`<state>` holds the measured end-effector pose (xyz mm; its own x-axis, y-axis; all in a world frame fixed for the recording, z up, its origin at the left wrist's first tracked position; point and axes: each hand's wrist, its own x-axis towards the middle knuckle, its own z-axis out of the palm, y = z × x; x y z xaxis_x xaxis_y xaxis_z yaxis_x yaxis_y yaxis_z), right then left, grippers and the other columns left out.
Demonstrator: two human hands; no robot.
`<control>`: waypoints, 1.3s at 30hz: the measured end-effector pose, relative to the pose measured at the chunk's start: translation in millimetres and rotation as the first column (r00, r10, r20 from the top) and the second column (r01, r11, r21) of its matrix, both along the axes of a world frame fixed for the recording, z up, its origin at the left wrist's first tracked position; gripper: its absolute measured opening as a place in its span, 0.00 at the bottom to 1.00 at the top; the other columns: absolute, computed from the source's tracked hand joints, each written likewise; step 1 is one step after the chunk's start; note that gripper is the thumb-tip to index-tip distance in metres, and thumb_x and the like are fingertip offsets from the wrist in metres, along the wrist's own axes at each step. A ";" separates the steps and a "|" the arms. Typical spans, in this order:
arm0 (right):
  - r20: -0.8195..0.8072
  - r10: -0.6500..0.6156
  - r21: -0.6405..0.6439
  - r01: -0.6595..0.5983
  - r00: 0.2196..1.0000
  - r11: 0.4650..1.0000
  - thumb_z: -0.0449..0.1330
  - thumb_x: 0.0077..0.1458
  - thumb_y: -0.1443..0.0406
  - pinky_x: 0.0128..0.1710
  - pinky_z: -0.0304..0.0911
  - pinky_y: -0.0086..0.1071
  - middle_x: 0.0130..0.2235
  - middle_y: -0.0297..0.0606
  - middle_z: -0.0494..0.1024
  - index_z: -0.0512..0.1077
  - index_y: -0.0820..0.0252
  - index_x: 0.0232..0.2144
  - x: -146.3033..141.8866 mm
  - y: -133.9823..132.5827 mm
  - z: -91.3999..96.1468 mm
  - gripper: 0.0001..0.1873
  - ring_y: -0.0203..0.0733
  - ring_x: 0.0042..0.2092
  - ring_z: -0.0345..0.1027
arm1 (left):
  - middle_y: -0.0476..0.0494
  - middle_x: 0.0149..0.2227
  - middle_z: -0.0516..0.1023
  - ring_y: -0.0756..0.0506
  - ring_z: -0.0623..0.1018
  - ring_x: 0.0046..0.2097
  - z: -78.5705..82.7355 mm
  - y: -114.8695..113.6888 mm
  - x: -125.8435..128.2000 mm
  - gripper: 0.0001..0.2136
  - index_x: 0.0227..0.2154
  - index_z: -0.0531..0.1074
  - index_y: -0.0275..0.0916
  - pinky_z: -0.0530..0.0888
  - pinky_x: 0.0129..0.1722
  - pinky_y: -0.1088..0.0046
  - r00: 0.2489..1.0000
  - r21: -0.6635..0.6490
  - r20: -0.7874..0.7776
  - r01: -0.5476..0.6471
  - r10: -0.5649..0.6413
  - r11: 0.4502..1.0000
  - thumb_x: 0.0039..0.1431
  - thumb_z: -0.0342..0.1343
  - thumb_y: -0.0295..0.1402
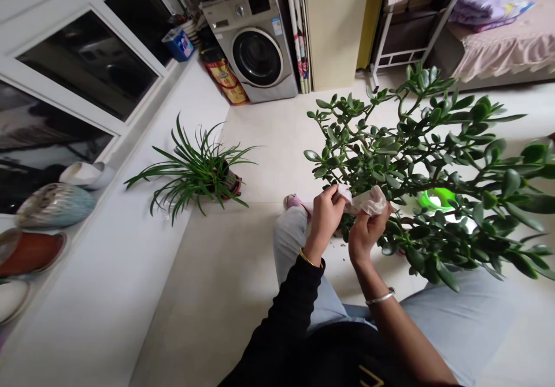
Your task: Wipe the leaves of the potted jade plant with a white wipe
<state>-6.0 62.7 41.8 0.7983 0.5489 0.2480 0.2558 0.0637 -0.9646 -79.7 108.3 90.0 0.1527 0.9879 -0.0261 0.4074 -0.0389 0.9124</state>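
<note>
Plainly, left hand and right hand pinch tissue between fingers; one thick-leaved plant spreads alongside; one grassy plant, apart.

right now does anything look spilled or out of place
A few small dark bits lie on the pale floor, showing between the left hand and the right hand. They look odd because the floor around them is plain; they're too small to identify.

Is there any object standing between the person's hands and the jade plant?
Nothing visible, except the crumpled white tissue pinched in the left hand and right hand, close to the jade plant.
</note>
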 end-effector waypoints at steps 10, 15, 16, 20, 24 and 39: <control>-0.165 0.145 -0.014 -0.150 0.976 0.989 0.59 0.58 0.58 0.45 0.68 0.34 0.44 0.41 0.79 0.76 0.62 0.49 9.4 17.9 9.3 0.20 0.40 0.42 0.72 | 0.49 0.31 0.75 0.49 0.73 0.34 -6.9 -1.7 0.9 0.07 0.31 0.70 0.39 0.68 0.37 0.77 1.000 0.066 -0.027 0.014 -0.012 0.998 0.64 0.53 0.23; -0.149 0.109 -0.054 -0.118 0.983 0.992 0.60 0.56 0.59 0.32 0.58 0.28 0.28 0.29 0.71 0.75 0.62 0.36 14.7 22.2 11.2 0.12 0.33 0.30 0.59 | 0.47 0.33 0.78 0.49 0.75 0.36 -8.8 -1.1 0.7 0.06 0.33 0.72 0.39 0.70 0.39 0.76 1.000 0.090 -0.003 0.018 -0.018 0.996 0.64 0.54 0.23; -0.149 0.099 -0.053 -0.108 0.984 0.993 0.60 0.55 0.59 0.31 0.57 0.28 0.27 0.28 0.69 0.75 0.62 0.34 15.7 22.7 11.4 0.11 0.33 0.29 0.57 | 0.47 0.32 0.78 0.49 0.75 0.35 -9.1 -1.5 0.5 0.06 0.32 0.72 0.39 0.69 0.39 0.76 1.000 0.093 0.001 0.021 -0.021 0.995 0.64 0.54 0.23; -0.135 0.087 -0.040 -0.093 0.987 0.995 0.57 0.57 0.60 0.33 0.58 0.29 0.28 0.30 0.71 0.75 0.62 0.33 18.1 23.2 12.9 0.11 0.34 0.30 0.58 | 0.49 0.31 0.76 0.49 0.74 0.34 -9.3 -3.2 1.3 0.07 0.31 0.71 0.39 0.69 0.37 0.76 1.000 0.108 0.001 0.017 -0.017 0.994 0.64 0.55 0.23; -0.113 0.104 -0.056 -0.110 0.988 0.992 0.57 0.60 0.58 0.33 0.60 0.29 0.31 0.33 0.75 0.77 0.63 0.38 17.9 20.9 11.0 0.15 0.35 0.30 0.61 | 0.49 0.31 0.76 0.49 0.73 0.34 -9.7 -2.7 5.4 0.06 0.31 0.71 0.39 0.70 0.38 0.76 1.000 0.120 -0.021 0.011 -0.008 0.993 0.62 0.57 0.22; -0.084 0.154 -0.049 -0.158 0.985 0.986 0.53 0.53 0.64 0.45 0.67 0.35 0.40 0.39 0.78 0.76 0.61 0.43 16.9 21.5 5.4 0.18 0.41 0.41 0.72 | 0.42 0.47 0.76 0.47 0.78 0.43 -8.5 -3.9 12.4 0.07 0.36 0.77 0.39 0.74 0.42 0.73 0.960 0.287 -0.278 0.068 0.016 0.956 0.64 0.57 0.22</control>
